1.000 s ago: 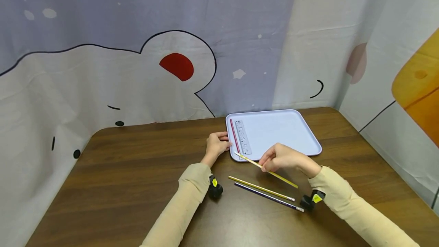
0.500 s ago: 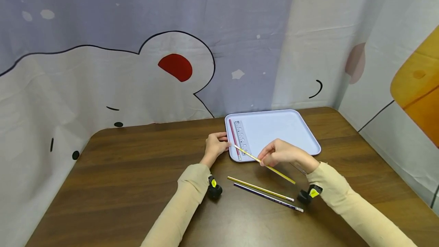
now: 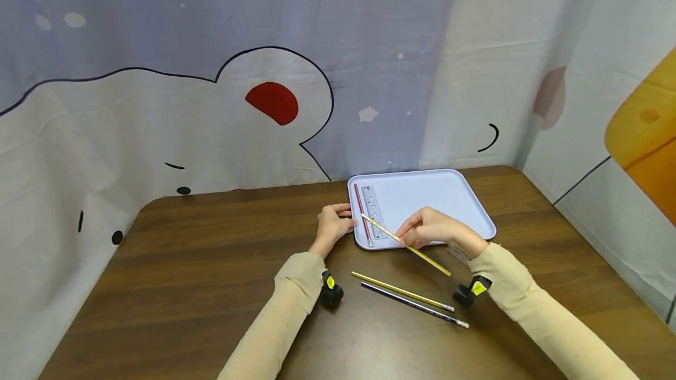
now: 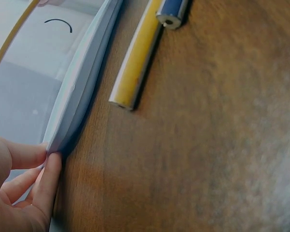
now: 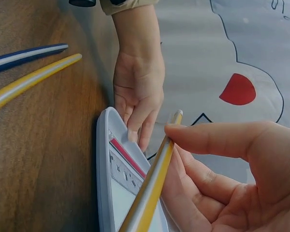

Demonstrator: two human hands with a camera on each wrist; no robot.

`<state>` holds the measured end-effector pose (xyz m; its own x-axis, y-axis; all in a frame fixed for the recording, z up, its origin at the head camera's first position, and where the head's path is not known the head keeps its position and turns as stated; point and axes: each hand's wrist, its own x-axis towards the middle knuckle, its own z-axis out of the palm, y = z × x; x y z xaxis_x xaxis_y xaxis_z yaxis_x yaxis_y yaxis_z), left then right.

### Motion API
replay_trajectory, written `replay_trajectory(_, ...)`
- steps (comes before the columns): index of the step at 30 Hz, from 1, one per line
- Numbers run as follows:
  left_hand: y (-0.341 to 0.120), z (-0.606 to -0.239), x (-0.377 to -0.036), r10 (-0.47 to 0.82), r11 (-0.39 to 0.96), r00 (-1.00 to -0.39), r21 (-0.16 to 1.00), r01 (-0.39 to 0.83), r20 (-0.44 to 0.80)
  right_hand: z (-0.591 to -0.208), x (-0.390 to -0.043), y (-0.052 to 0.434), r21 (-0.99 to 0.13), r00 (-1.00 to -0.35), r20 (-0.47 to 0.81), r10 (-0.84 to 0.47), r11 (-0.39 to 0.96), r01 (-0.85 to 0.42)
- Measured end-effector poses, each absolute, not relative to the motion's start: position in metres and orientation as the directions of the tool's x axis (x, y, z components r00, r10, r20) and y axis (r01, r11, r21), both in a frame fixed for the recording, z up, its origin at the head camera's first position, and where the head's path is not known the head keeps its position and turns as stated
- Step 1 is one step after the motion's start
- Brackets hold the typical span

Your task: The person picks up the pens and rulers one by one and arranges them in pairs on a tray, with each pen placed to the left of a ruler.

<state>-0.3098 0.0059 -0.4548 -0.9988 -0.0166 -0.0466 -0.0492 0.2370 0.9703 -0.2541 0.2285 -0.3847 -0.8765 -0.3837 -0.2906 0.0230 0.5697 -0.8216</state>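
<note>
Head view gives the whole layout: my right hand (image 3: 430, 230) pinches a yellow pencil (image 3: 405, 244) between thumb and fingers, held slanted over the near edge of the tray (image 3: 422, 195), eraser end above the ruler (image 3: 372, 211), other end out over the table (image 3: 211, 268). My left hand (image 3: 333, 224) rests against the tray's left rim, fingers relaxed and holding nothing.

The right wrist view adds what the head view lacks: my forefinger lies along the held pencil (image 5: 152, 186) with the thumb beneath, and the left hand's (image 5: 137, 99) fingertips touch the tray rim (image 5: 102, 159). It also shows the red pencil (image 5: 128, 157) lying just beside the ruler (image 5: 123, 175) inside the tray.

The left wrist view shows the tray's edge (image 4: 82, 82) side-on with my fingertips (image 4: 50, 166) at its corner, and the blunt ends of the two loose pencils at close range.

Hard to tell: ruler markings are too small to read in the head view. The left wrist view cuts off both loose pencils and shows only a sliver of the held one. My right palm hides part of the tray's near rim.

Count: four pencils. One in hand, one red in the tray (image 3: 362, 213), one yellow (image 3: 401, 290) and one dark blue (image 3: 414, 305) lying side by side on the table. One ruler. One tray.
</note>
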Motion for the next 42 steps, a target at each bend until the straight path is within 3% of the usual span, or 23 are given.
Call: replay_trajectory(42,0.008,-0.458,-0.311,-0.013,0.240,-0.998,0.969,-0.060,-0.059,-0.383,-0.294,0.239,-0.825,-0.903,-0.323,-0.284,0.552,0.122)
